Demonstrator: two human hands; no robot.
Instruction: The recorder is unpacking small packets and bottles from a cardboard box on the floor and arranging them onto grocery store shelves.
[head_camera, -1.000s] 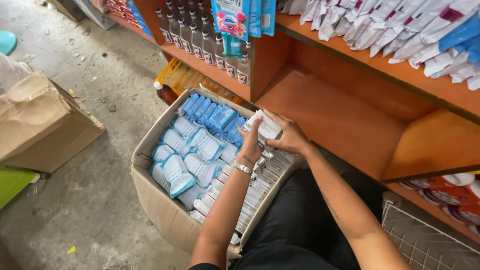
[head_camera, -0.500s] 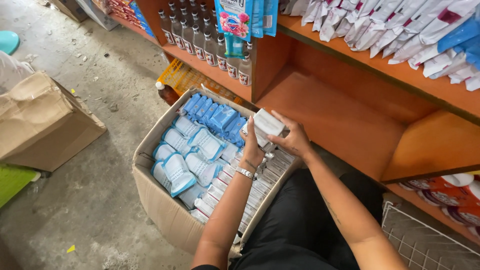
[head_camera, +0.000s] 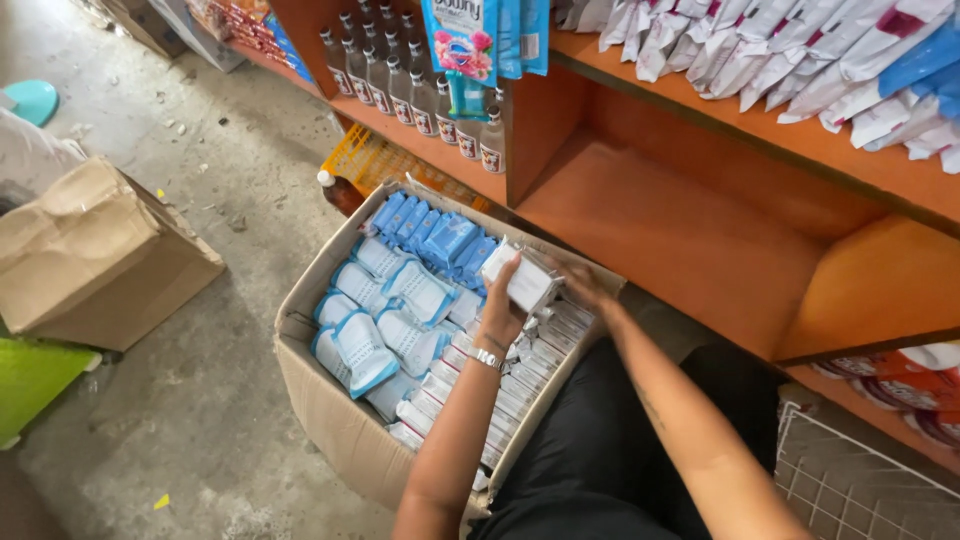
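Note:
An open cardboard box (head_camera: 330, 415) stands on the floor in front of me, packed with blue-and-white pouches (head_camera: 385, 310) on the left and rows of small white cartons (head_camera: 515, 385) on the right. A stack of small white cartons (head_camera: 522, 280) is held just above the box's far right corner, gripped between both hands. My left hand (head_camera: 498, 310), with a metal watch at the wrist, clasps the stack's near side. My right hand (head_camera: 585, 288) holds its far side, partly hidden behind the stack.
An orange shelf unit has a bare compartment (head_camera: 690, 240) right of the box. Bottles (head_camera: 400, 85) line the shelf at the left, and packets (head_camera: 800, 55) fill the top shelf. A closed cardboard box (head_camera: 95, 255) sits left. A wire basket (head_camera: 850, 485) is at bottom right.
Both hands have lifted the stack of white cartons up out of the box and slightly toward the shelf. The view has shifted a little.

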